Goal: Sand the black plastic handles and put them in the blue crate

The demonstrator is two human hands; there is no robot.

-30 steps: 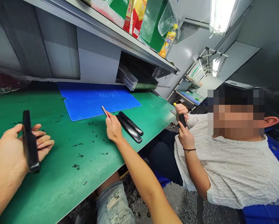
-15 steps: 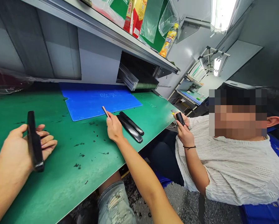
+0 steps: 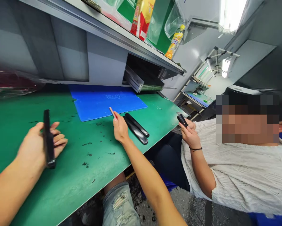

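On the left, my left hand (image 3: 34, 146) holds a long black plastic-looking part (image 3: 48, 141) upright above the green table (image 3: 67, 188). The thumb is on one side of it and the fingers curl on the other. In my right hand (image 3: 120, 128) is a thin, flat, reddish stick-like tool (image 3: 112, 112), its pale tip poking up past the fingers. The kind of tool is too small to make out. Just right of that hand, two similar glossy black parts (image 3: 136, 130) lie side by side on the table.
Behind my right hand lies a blue sheet (image 3: 96, 106). Black scraps (image 3: 85, 164) dot the tabletop. A shelf (image 3: 112, 31) overhead bears a red-yellow box (image 3: 142, 20) and a drink bottle (image 3: 175, 42). At right sits a co-worker in a white top (image 3: 244, 175), holding a black object (image 3: 182, 120).
The view has turned slightly left, so the scene sits further right. My left hand has moved a little to the right with the black part. My right hand stays near the black parts.
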